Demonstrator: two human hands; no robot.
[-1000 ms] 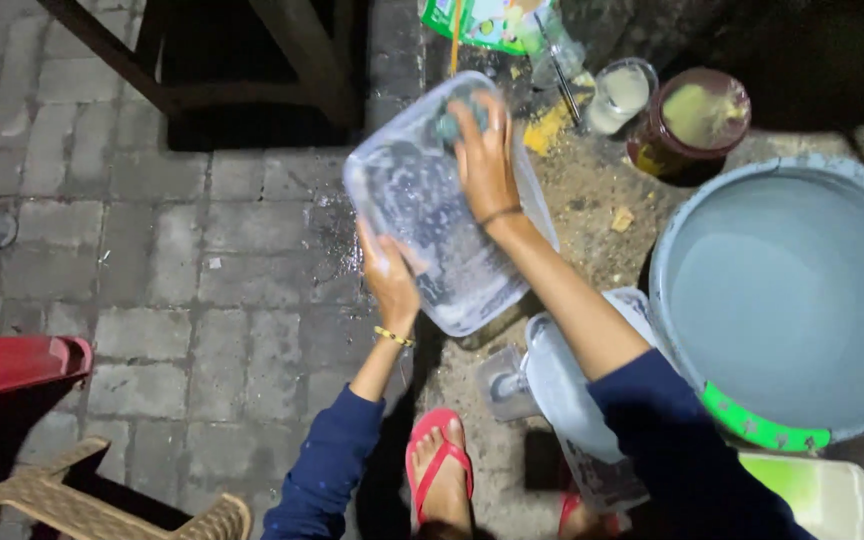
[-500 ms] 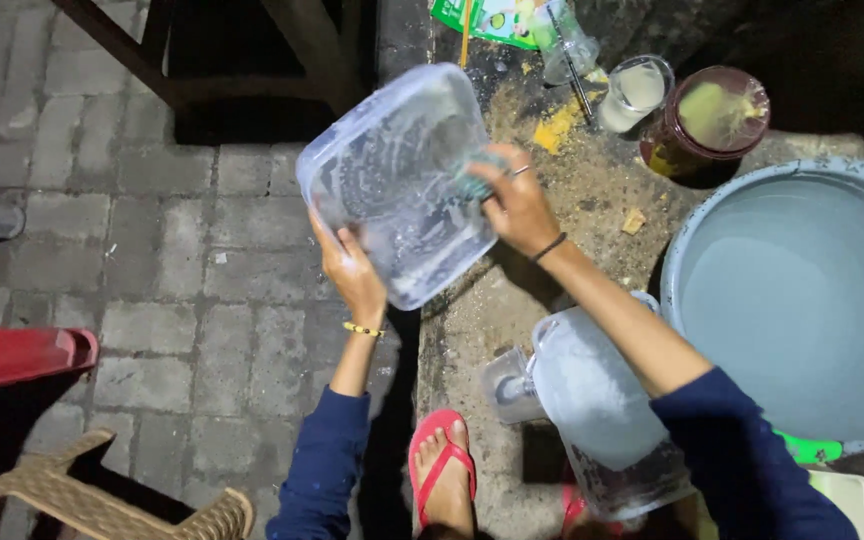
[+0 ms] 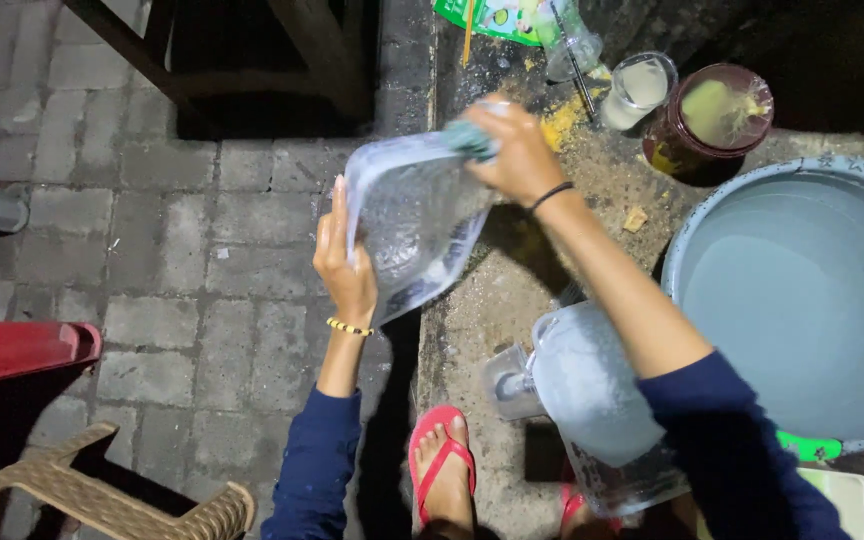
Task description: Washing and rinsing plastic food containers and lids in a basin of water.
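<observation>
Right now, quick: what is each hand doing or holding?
Left hand: closed on the edge of the clear plastic container, holding it tilted.
Right hand: closed on a green sponge, pressed to the container's upper rim.

— What sits at right? 
— A large pale basin of water, with a brown jar and a clear cup beyond it.

— And left? 
— Grey paving bricks, a red plastic edge, a wicker chair arm.
</observation>
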